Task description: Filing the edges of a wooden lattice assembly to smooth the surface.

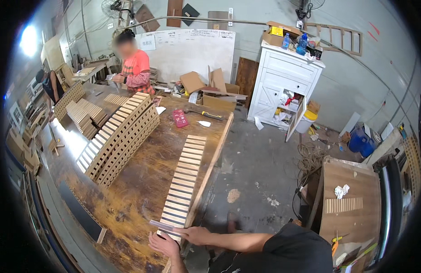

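On the near right part of the brown worktable lies a long slatted wooden panel (181,182), pale slats alternating with dark gaps. Above its near end is a thin flat grey-brown strip (161,225), and my right hand (195,235) is closed on the strip's right end. My left hand (165,245) rests beside the panel's near end, just below the strip, its fingers partly stretched out. What lies under the left palm is hidden. Whether the strip touches the slats, I cannot tell.
Stacked slatted panels (124,136) stand on the worktable (137,200) to the left, near a dark board (81,211). A hammer (205,113) and a red plate (180,118) lie at the far end. A person (136,66) works beyond. A white cabinet (283,77) stands back right.
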Motion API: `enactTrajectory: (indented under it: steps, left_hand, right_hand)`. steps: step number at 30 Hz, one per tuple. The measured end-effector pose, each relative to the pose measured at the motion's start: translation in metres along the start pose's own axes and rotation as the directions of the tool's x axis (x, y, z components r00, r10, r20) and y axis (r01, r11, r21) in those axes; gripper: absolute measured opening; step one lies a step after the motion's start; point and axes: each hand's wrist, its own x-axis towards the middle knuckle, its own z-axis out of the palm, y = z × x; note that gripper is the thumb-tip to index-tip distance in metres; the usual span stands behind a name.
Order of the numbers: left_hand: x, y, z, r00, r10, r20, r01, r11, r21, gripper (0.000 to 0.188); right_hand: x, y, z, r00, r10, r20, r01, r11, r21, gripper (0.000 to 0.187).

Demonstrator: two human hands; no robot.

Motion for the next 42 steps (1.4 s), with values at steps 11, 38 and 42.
enactTrajectory:
  steps: [11, 38, 42]
  left_hand:
    - [-0.009, 0.0, 0.002, 0.997, -0.014, -0.07, 0.006, 0.993, -0.114, 0.041]
    - [0.003, -0.014, -0.014, 0.993, 0.04, -0.113, -0.07, 0.957, -0.28, 0.029]
    - [0.005, -0.015, -0.014, 0.993, 0.038, -0.108, -0.067, 0.956, -0.286, 0.03]
  right_hand:
    - [-0.179, 0.073, -0.035, 0.992, -0.021, -0.125, 0.039, 0.99, 0.136, 0.053]
    - [-0.072, 0.016, 0.016, 0.978, -0.015, -0.21, 0.007, 0.999, -0.037, 0.047]
    - [-0.021, -0.036, 0.004, 0.98, 0.183, -0.076, -0.19, 0.977, -0.095, 0.047]
